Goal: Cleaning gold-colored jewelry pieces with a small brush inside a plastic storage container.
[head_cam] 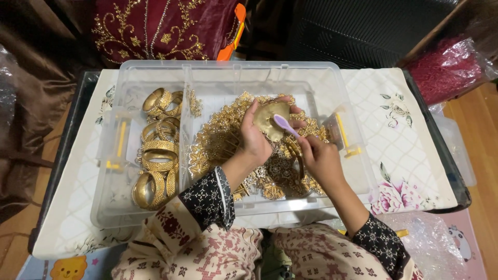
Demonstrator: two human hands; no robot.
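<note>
My left hand (255,136) grips a rounded gold ornament piece (271,118) above the middle of a clear plastic box (228,78). My right hand (320,156) holds a small brush with a lilac head (284,124), and the head lies on the gold piece. Under both hands is a heap of ornate gold jewellery (218,141) in the box's large compartment.
The narrow left compartment holds several gold bangles (158,150). The box stands on a white floral cloth (410,150) over a low table. A maroon embroidered fabric (161,26) lies behind, a bag of red material (447,67) at right, clear plastic wrap (425,243) near my right elbow.
</note>
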